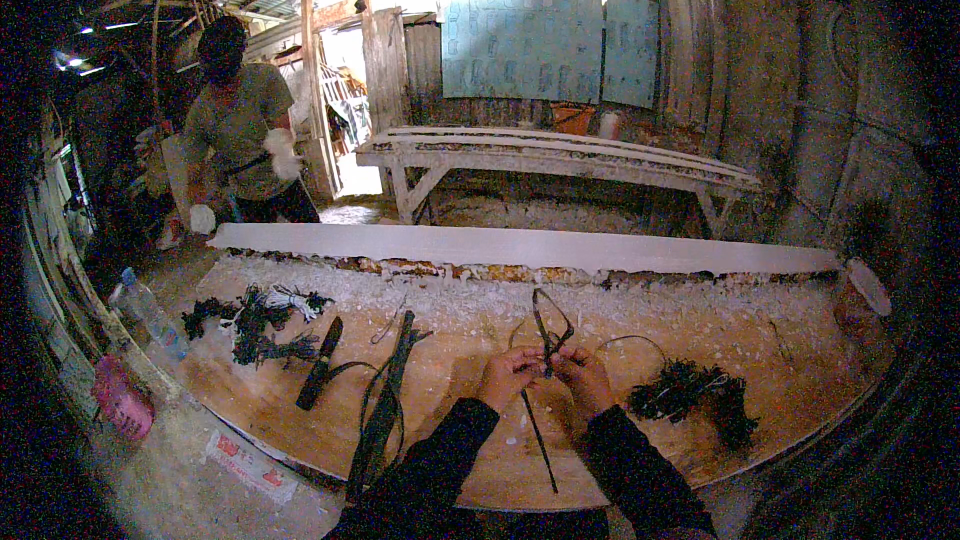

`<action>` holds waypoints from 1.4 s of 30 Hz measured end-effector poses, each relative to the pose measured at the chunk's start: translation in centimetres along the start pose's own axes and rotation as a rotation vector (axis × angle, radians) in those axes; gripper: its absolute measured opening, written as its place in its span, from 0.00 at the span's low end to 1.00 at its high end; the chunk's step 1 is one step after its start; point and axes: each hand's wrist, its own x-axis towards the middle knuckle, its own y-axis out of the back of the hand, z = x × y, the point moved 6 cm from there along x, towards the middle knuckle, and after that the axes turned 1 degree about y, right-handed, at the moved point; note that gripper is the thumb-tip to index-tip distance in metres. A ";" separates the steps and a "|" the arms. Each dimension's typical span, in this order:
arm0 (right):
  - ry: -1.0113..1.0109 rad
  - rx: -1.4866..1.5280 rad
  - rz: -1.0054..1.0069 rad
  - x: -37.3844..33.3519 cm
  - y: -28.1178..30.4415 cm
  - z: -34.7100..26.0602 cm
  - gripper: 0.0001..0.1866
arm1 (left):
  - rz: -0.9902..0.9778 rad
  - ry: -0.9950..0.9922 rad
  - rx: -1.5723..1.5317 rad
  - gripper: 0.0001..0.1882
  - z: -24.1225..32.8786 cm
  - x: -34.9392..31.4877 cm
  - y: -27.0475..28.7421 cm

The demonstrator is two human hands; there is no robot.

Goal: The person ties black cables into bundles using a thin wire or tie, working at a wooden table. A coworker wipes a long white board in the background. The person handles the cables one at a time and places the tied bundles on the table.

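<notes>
Both my hands meet over the middle of the wooden table [450,460], fingers pinched together. Between them is a thin dark strip [538,437]; one part bends up into a loop above my fingers and its straight tail hangs toward the table's near edge. My left hand [508,377] and my right hand [583,380] both grip it where the loop closes. Left of my left forearm lie long dark strips [382,415], beside a dark knife-like tool [318,375]. A bundle of short dark strips [690,390] sits right of my right hand, and another bundle [258,330] lies far left.
A long white plaster-like board [520,248] runs along the table's far side, with white crumbs before it. A clear bottle [150,310] and a pink bag [123,398] are at the left. Behind stand a white-topped bench [560,152] and, back left, another person [240,120].
</notes>
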 end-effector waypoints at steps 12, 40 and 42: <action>0.048 0.081 -0.044 0.3 0.0 -0.2 0.05 | 0.029 0.025 -0.036 0.13 -0.6 0.1 0.3; 0.253 -0.118 -0.057 -0.3 -1.1 -1.8 0.11 | 0.009 -0.017 -0.096 0.15 -1.2 0.3 0.2; 0.279 -0.186 -0.038 -0.8 -1.8 -2.8 0.10 | 0.000 -0.041 -0.068 0.15 -1.3 0.3 0.2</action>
